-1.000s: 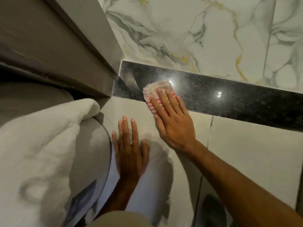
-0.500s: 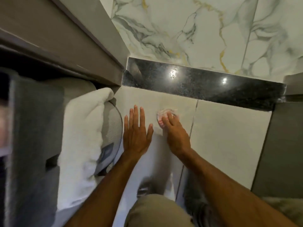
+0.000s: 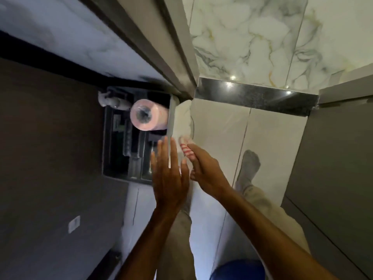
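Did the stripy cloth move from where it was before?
Yes. The striped cloth lay on the black strip earlier. Now the right hand holds it off the strip, nearer the person and further left.

So the floor (image 3: 276, 142) is done in big pale glossy tiles, and it's split by a thin dark grout line (image 3: 244, 136) run from the far wall toward the camera. The far edge is bordered by a black speckled stone strip (image 3: 258, 98), and a couple of bright light spots are mirrored in it. A white towel bundle (image 3: 184, 118) is bunched up on the tiles in the left corner, near the strip's left end. A foot in a grey sock (image 3: 249, 164) is planted on the tiles just right of the grout line, well apart from the towel. The right side is closed off by a grey cabinet front (image 3: 333, 158).
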A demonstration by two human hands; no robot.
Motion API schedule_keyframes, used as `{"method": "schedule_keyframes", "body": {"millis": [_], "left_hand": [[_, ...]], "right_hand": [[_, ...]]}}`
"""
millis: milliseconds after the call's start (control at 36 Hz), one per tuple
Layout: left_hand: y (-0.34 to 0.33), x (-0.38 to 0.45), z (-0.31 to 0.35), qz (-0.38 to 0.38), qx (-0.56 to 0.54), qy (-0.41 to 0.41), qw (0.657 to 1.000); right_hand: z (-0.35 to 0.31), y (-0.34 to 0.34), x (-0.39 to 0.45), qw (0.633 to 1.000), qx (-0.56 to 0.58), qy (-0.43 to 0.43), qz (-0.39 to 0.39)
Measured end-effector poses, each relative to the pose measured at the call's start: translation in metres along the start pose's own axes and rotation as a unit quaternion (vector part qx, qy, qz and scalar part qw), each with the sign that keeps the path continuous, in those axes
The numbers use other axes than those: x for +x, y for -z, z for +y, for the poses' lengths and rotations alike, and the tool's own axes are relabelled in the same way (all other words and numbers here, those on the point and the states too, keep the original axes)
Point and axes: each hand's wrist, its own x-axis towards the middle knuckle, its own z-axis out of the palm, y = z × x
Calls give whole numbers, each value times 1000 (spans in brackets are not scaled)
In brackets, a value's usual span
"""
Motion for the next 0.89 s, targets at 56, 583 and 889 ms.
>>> {"method": "schedule_keyframes", "body": {"millis": [56, 583, 889], "left_hand": [[14, -2, -38, 36, -12, 12, 999], [-90, 95, -206, 41, 12, -129, 991], [-28, 72, -208, 5, -9, -78, 997]], "right_hand": [[-16, -27, 0, 1000, -8, 3, -23], [58, -277, 147, 968, -131, -81, 196], [-19, -216, 56, 980, -185, -39, 53]]}}
